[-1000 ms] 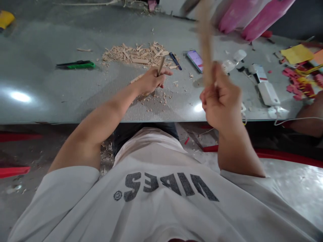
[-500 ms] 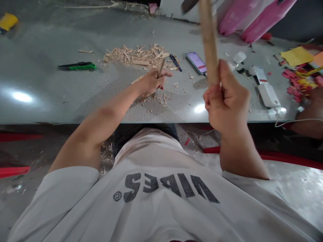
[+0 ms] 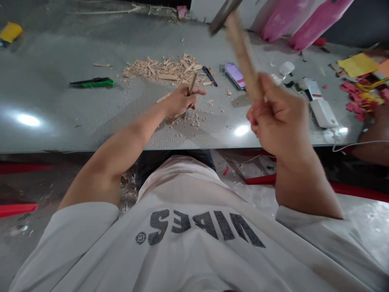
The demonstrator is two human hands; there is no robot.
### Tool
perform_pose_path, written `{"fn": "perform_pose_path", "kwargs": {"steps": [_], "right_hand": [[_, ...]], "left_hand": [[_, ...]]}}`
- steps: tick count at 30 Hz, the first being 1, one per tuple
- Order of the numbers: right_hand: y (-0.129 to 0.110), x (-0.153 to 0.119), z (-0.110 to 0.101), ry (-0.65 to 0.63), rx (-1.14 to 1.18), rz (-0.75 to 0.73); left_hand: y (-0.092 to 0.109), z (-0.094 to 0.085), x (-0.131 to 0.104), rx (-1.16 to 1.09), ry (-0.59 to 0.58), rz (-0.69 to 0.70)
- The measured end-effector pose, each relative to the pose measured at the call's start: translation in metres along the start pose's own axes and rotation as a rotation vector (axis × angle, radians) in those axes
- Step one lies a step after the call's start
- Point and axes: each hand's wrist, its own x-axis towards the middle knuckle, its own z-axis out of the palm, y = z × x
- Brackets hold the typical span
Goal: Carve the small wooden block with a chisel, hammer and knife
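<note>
My right hand (image 3: 278, 113) is closed around the wooden handle of a hammer (image 3: 243, 56), raised above the table, its dark head blurred at the top. My left hand (image 3: 184, 99) rests low over the table, fingers wrapped round a slim upright rod (image 3: 193, 83) with a pale top; its lower end is hidden by the hand. Under that hand and wrist lies a piece of light wood (image 3: 164, 97), mostly covered. Just beyond is a pile of wood shavings (image 3: 152, 69), and small chips are scattered beside the left hand.
On the grey table (image 3: 45, 93) lie a green utility knife (image 3: 92, 82), a blue pen-like item (image 3: 210, 76), a phone (image 3: 235, 76) and a white device (image 3: 323, 113). A yellow tape measure (image 3: 10, 32) sits far left. Another person's arm (image 3: 375, 138) is at right, near coloured scraps (image 3: 355, 99).
The hammer has tilted to the left, so more of its head shows. My right hand has shifted slightly right. The left hand holds its place with the rod.
</note>
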Motion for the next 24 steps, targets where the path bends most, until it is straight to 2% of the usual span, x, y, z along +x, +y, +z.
{"fn": "perform_pose_path", "kwargs": {"steps": [2,4,6,7,10,11,14,15,17,19,21,22,24], "right_hand": [[-0.002,0.003,-0.002,0.048,0.019,-0.051],[-0.008,0.005,-0.005,-0.056,-0.036,-0.036],[-0.014,0.005,-0.008,-0.160,-0.054,0.043],[-0.016,0.004,-0.010,-0.151,-0.034,0.078],[-0.013,0.003,-0.011,0.004,-0.013,0.073],[-0.009,0.002,-0.010,-0.016,-0.045,0.055],[0.004,0.001,-0.008,-0.209,-0.139,0.038],[0.007,0.000,-0.007,-0.227,-0.129,0.048],[0.010,0.001,-0.006,-0.119,-0.051,0.047],[0.009,0.002,-0.005,0.034,0.028,0.000],[0.007,0.003,-0.004,0.118,0.054,-0.069],[0.006,0.004,-0.004,0.118,0.042,-0.096],[0.004,0.004,-0.004,0.026,-0.027,-0.109]], "left_hand": [[0.000,0.000,-0.001,-0.004,-0.008,0.006],[0.002,-0.001,-0.002,-0.015,-0.017,-0.002],[0.003,-0.003,-0.003,-0.032,-0.019,-0.015],[0.004,-0.003,-0.004,-0.043,-0.026,-0.020],[0.003,-0.003,-0.003,-0.070,-0.034,-0.015],[0.001,-0.003,-0.002,-0.067,-0.033,-0.011],[-0.002,-0.001,0.000,-0.031,0.008,-0.026],[-0.002,0.000,0.000,-0.021,0.016,-0.036],[-0.001,0.000,0.000,-0.008,0.021,-0.055],[0.001,-0.001,-0.002,-0.004,0.017,-0.067],[0.005,-0.002,-0.004,0.005,0.016,-0.075],[0.006,-0.003,-0.004,0.013,0.015,-0.074],[0.008,-0.003,-0.005,0.033,0.010,-0.065]]}}
